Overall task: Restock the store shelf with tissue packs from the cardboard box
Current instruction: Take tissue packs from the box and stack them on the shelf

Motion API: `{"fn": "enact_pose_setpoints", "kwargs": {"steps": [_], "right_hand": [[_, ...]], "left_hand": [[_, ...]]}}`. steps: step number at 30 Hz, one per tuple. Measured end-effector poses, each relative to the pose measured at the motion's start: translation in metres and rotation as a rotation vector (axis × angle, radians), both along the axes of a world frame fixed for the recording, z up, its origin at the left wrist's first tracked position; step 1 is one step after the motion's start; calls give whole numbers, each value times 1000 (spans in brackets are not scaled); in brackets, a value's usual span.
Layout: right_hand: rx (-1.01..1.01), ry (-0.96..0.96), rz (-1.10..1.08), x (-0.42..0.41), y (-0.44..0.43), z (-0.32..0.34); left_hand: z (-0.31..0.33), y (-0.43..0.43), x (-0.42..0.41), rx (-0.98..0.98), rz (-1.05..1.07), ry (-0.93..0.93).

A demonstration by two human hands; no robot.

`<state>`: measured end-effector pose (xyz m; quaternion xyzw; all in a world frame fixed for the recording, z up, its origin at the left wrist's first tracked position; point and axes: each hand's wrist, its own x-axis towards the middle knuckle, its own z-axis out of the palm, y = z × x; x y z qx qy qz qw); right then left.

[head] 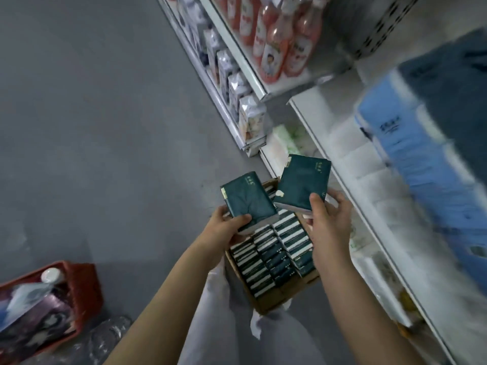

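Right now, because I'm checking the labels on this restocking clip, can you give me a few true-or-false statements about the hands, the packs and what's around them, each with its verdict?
1. The left hand holds a green tissue pack, and the right hand holds a second pack. True.
2. The cardboard box is empty. False: rows of green packs fill it.
3. A red basket sits on the floor to the person's left. True.
4. The pink bottles stand on the floor. False: they stand on a shelf.
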<state>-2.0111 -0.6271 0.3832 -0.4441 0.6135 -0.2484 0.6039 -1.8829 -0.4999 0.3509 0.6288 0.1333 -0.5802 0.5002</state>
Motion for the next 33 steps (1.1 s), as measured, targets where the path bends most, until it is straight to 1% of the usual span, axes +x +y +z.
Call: {"fn": "enact_pose_setpoints", "kwargs": {"steps": [4,6,9,13,16,18,21,23,26,30,33], "right_hand": [[-55,-120,12,-23,7,99],[-80,-168,36,-42,6,132],[-162,-235,74,-82,9,192],[-236,-335,75,-106,7,244],[-319,-373,50,-115,4,273],[-395,-384,48,-121,6,289],[-473,-374,35,-127,12,304],[-484,-379,7,-128,17,312],[-486,-382,-39,-125,29,320],[-509,-377,-99,-121,46,324],[-526,-396,-191,-124,64,323]], "left_hand": [[115,7,-18,-220,-15,-126],[160,12,-31,-330,-62,-204],[227,21,-64,-431,-42,-272],[274,17,-87,-488,58,-388],[298,13,-92,-544,157,-459],[311,11,-88,-620,219,-435],[326,12,-77,-717,251,-412],[336,12,-68,-773,238,-388],[347,15,-57,-806,190,-328],[347,23,-52,-772,94,-313],[344,31,-50,-768,13,-275]]}}
